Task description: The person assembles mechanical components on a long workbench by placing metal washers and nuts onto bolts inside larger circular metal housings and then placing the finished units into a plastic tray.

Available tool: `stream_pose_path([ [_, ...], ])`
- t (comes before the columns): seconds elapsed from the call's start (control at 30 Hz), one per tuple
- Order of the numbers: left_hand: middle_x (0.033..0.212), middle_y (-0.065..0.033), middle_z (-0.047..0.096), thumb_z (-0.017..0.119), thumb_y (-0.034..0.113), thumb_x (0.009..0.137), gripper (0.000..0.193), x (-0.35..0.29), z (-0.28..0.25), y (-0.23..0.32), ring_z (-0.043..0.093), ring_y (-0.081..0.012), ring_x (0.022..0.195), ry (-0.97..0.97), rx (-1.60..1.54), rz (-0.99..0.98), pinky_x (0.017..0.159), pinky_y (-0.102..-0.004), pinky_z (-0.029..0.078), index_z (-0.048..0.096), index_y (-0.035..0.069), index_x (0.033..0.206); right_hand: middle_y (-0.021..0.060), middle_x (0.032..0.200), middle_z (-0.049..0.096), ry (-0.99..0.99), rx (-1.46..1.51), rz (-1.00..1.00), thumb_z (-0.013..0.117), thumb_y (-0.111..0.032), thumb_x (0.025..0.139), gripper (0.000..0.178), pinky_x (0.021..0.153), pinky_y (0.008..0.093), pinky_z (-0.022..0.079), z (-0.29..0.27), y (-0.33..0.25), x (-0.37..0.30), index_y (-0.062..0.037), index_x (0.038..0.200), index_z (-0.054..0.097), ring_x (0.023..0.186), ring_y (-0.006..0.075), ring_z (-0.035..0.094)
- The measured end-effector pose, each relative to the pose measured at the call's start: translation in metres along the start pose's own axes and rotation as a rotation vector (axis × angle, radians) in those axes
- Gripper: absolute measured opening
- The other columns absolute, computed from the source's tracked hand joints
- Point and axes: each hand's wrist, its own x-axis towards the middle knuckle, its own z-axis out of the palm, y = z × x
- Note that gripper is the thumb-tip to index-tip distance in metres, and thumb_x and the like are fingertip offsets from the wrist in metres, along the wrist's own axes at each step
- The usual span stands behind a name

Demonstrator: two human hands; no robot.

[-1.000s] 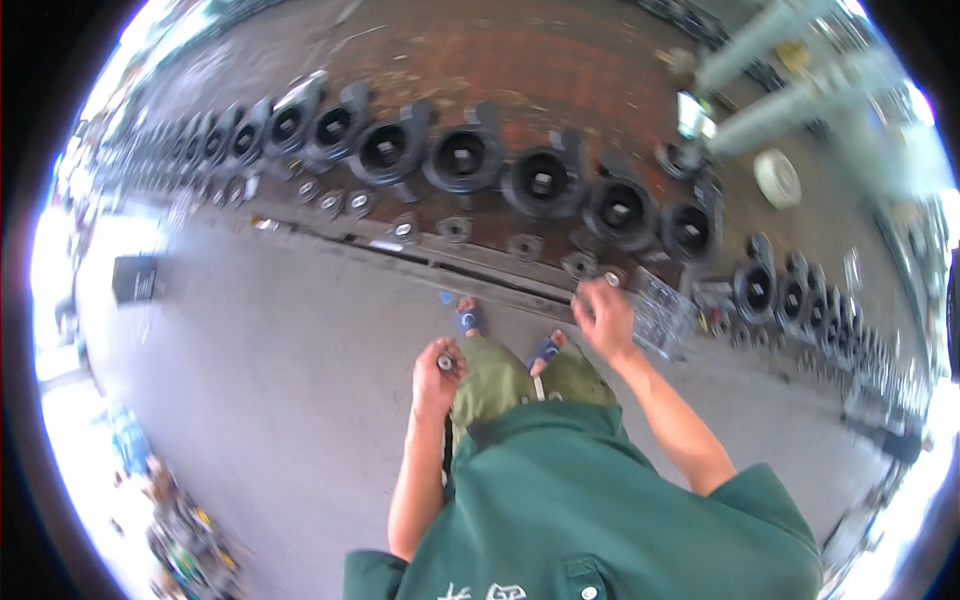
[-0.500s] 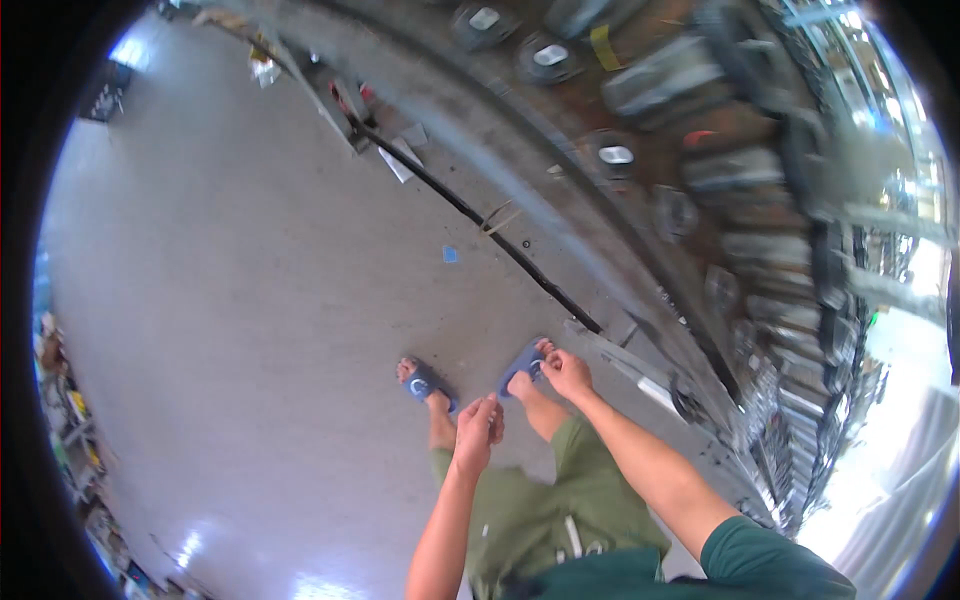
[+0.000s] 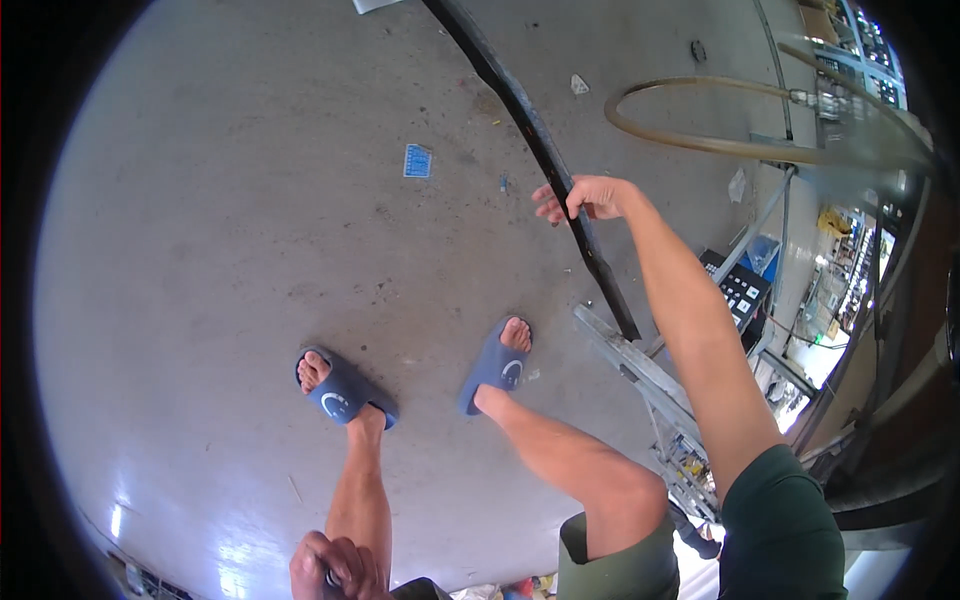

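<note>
A long black bar [image 3: 540, 150] slants from the top of the view down to a metal frame on the right. My right hand [image 3: 595, 197] has reached out to it, its thumb on the near side and its fingertips showing past the far side. The grip looks loose. Low in the view, over my left leg, my left hand [image 3: 338, 565] is curled into a fist. A small dark, shiny bit shows between its fingers, too little to name.
A pale metal frame [image 3: 640, 365] meets the bar's lower end. A tan hose [image 3: 700, 142] loops at the upper right, above a black button panel [image 3: 742, 290]. On the grey floor lie a blue card [image 3: 417, 161] and white scraps. My feet wear blue slippers [image 3: 345, 390].
My right hand has moved forward to the black bar. My left hand has dropped back towards the lower edge. My view has come lower and closer to the bar, and my knees are bent.
</note>
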Motion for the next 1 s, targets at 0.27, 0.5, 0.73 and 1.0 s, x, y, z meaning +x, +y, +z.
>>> stream_pose_path([
  [0.27, 0.066, -0.0012, 0.040, 0.055, 0.028, 0.108, 0.031, 0.022, 0.055, 0.002, 0.036, -0.0109, 0.051, -0.068, 0.005, -0.150, 0.043, -0.0250, 0.032, 0.052, 0.003, 0.091, 0.0003, 0.100, 0.068, 0.834, -0.426, -0.283, 0.075, -0.028, 0.088, 0.034, 0.078, 0.0332, 0.051, -0.069, 0.090, 0.060, -0.0090, 0.113, 0.063, 0.088, 0.0154, 0.063],
  [0.5, 0.068, -0.0009, 0.040, 0.055, 0.027, 0.108, 0.028, 0.025, 0.075, -0.008, 0.036, -0.0106, 0.053, -0.034, 0.059, -0.214, 0.046, -0.0241, 0.033, 0.053, 0.002, 0.095, 0.0212, 0.118, 0.068, 1.030, -0.735, -0.318, 0.063, -0.029, 0.091, 0.035, 0.095, 0.0478, 0.050, -0.037, 0.080, 0.074, -0.0056, 0.116, 0.063, 0.114, 0.0397, 0.063],
  [0.73, 0.069, -0.0025, 0.046, 0.058, 0.026, 0.105, 0.025, 0.025, 0.075, -0.012, 0.043, -0.0114, 0.054, 0.140, 0.113, -0.208, 0.046, -0.0248, 0.037, 0.053, 0.003, 0.094, 0.0204, 0.094, 0.072, 1.159, -0.972, -0.290, 0.065, -0.029, 0.088, 0.029, 0.083, 0.0477, 0.054, -0.018, 0.049, 0.036, -0.0048, 0.105, 0.066, 0.091, 0.0402, 0.069],
  [1.0, 0.063, 0.0013, 0.042, 0.057, 0.024, 0.104, 0.023, 0.040, 0.058, -0.061, 0.041, -0.0097, 0.051, 0.143, 0.181, -0.195, 0.047, -0.0262, 0.033, 0.055, 0.004, 0.094, 0.0075, 0.089, 0.073, 0.846, 0.012, -0.852, 0.069, -0.018, 0.095, 0.018, 0.061, 0.0260, 0.054, 0.130, 0.011, -0.098, -0.0017, 0.101, 0.069, 0.074, 0.0118, 0.068],
])
